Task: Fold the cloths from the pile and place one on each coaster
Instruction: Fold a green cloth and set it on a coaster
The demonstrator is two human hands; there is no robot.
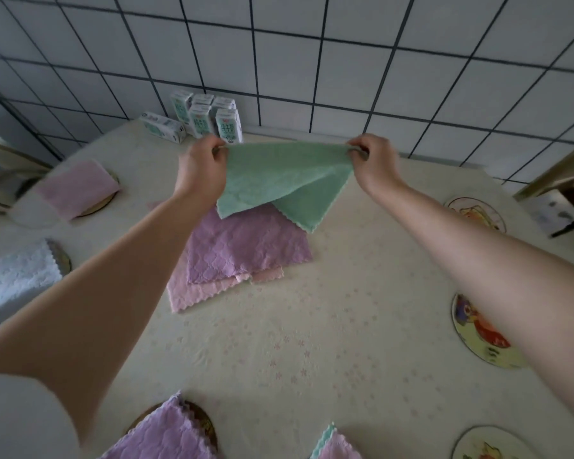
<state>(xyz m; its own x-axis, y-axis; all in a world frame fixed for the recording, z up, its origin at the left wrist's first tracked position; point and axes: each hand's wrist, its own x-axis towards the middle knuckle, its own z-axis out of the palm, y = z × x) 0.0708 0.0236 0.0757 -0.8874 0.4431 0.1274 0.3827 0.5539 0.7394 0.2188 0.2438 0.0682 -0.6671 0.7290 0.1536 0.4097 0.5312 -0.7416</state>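
Hands (202, 167) (375, 164) pinch green cloth's (279, 180) top corners above pile (242, 256).

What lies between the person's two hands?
In the head view, the green cloth is stretched between the left hand and the right hand; each hand pinches one upper corner, and it hangs over the pile.

Soft, even, rather dim daylight with a cool cast, shadows faint and soft-edged, strong wide-angle bending of the grid lines on the white tiled wall (345, 61), blur smearing the left edge, folded pink cloth (77, 187) and pale sleeve (20, 419) hazy, mint-green textured cloth (279, 180) at centre fairly sharp
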